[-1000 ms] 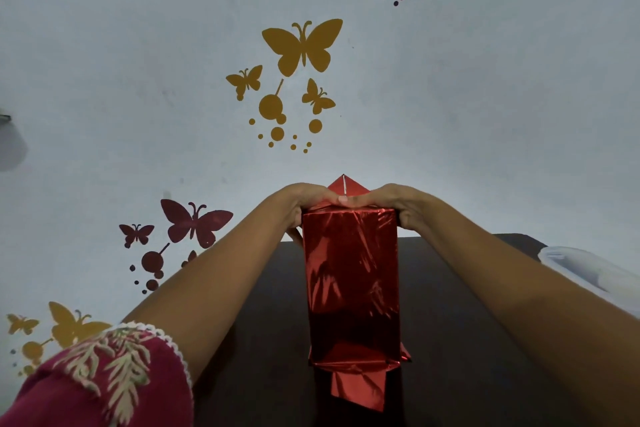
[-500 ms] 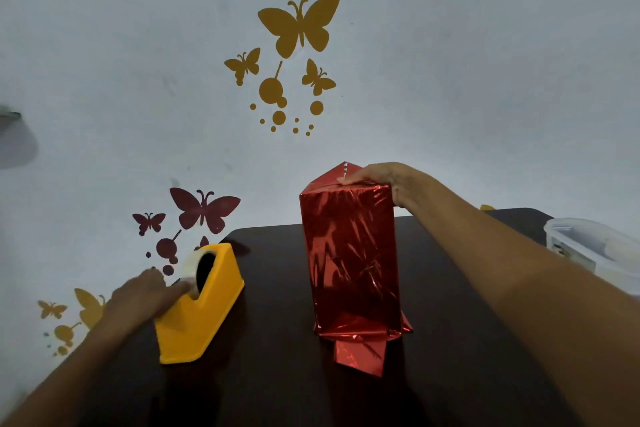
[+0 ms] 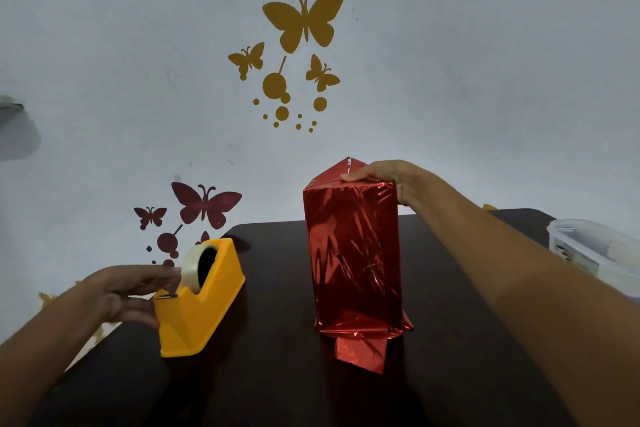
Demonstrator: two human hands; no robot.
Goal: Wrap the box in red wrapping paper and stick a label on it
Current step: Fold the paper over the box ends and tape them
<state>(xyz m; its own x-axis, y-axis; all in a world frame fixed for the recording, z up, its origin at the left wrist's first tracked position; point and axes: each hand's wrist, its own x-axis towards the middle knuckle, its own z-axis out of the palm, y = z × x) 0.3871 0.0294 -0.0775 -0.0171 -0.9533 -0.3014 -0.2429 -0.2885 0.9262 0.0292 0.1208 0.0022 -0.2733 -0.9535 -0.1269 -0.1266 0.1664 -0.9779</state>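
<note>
Pinning red-foil box (image 3: 353, 253) upright on desk (image 3: 277, 374).
Prob. light, stiff, slick: hold at edges. R hand (image 3: 384, 177) fingers flat on top fold; L hand (image 3: 128, 291) fingers straight, at tape dispenser (image 3: 204, 308).

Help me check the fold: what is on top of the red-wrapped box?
The right hand rests on the box, with a triangular paper flap standing up behind it. The fold underneath is covered.
</note>
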